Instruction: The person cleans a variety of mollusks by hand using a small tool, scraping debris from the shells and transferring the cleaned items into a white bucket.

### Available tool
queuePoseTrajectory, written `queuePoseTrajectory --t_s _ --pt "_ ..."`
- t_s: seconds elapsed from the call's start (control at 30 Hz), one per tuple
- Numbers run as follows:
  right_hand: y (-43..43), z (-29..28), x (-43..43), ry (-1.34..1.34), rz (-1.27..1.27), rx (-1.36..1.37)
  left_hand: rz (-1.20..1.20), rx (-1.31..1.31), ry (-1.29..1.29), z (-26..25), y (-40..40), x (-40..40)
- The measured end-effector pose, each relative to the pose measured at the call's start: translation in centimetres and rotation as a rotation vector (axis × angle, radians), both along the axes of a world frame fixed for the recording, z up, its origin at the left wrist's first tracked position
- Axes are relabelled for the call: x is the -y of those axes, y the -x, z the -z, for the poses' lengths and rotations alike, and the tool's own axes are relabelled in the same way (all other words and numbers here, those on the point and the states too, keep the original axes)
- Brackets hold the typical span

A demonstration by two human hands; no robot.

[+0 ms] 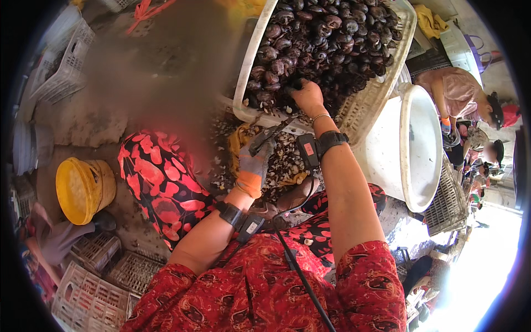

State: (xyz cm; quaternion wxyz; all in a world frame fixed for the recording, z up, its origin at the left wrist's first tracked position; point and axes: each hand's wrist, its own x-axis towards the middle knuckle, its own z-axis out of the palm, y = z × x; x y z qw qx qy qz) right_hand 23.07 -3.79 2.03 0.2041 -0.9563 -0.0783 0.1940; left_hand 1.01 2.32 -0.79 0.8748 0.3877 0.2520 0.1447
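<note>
My right hand (308,97) is bare and reaches into a white plastic crate (242,89), its fingertips among dark, glossy, roundish pieces (323,37) that look like water chestnuts. Whether a piece is pinched there I cannot tell. My left hand (254,155) wears a grey and orange work glove. It grips a dark, slim hand tool (269,139), probably a knife, just outside the crate's near edge. Below the gloved hand, dark and whitish scraps (286,159) cover the ground between my feet. A small whitish piece (288,109) lies inside the crate near my right hand.
To the right stands a large white tub (381,145), close to the crate. A yellow bucket (85,189) is at the left. Slatted crates (93,296) stand at lower left. A co-worker (456,93) bends over at right. A cable (290,257) runs down from my wrist straps.
</note>
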Motion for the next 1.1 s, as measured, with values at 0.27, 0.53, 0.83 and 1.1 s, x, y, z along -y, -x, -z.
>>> queuePoseTrajectory --t_s 0.27,0.53,0.83,1.1 --pt "7.7 -5.3 5.5 -0.482 -0.171 0.099 0.148 0.000 0.222 0.1 -0.1 -0.8" --pt "19.1 -3.3 10.2 -0.262 -0.352 0.333 0.513 -0.013 0.318 -1.0 1.3 1.5" --pt "20.3 -0.4 12.0 -0.561 -0.115 0.253 0.768 0.116 -0.044 -2.8 2.1 1.1" --pt "20.6 -2.1 13.2 -0.511 -0.163 0.144 0.737 0.004 0.050 -1.0 2.2 1.6"
